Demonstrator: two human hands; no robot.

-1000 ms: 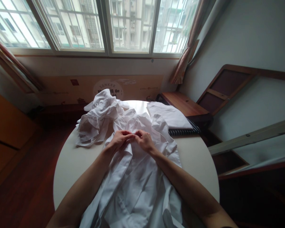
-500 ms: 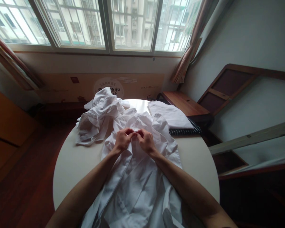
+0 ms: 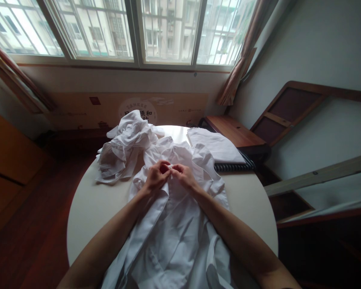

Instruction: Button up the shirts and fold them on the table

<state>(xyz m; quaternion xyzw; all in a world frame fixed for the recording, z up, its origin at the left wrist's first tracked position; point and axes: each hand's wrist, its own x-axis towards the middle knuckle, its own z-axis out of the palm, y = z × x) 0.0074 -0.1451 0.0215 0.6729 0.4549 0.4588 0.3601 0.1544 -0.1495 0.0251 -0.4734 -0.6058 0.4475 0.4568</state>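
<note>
Shirt, white point(image 3: 177, 228), lies spread and wrinkled on a round, pale table point(image 3: 87, 216), running from around the middle of the top down past the lower border of the view. Left hand point(image 3: 156, 176): thumb and fingers bent together, pinching fabric at the shirt's front. Right hand point(image 3: 183, 176): fingertips closed on the same spot, just beside the left ones, so that both sets of fingers meet. Exact bit of cloth between them too small to tell. Both forearms reach in from the bottom corners, over the shirt.

Surroundings: heap of crumpled white cloth point(image 3: 126, 140) at far left of the table, close to the shirt. Folded white cloth point(image 3: 213, 144) at far right, resting on a dark item with a ridged edge point(image 3: 231, 167); its kind unclear. Beyond the table: wooden bench point(image 3: 234, 130) on the right, printed panel point(image 3: 105, 106) under a barred window point(image 3: 165, 36).
</note>
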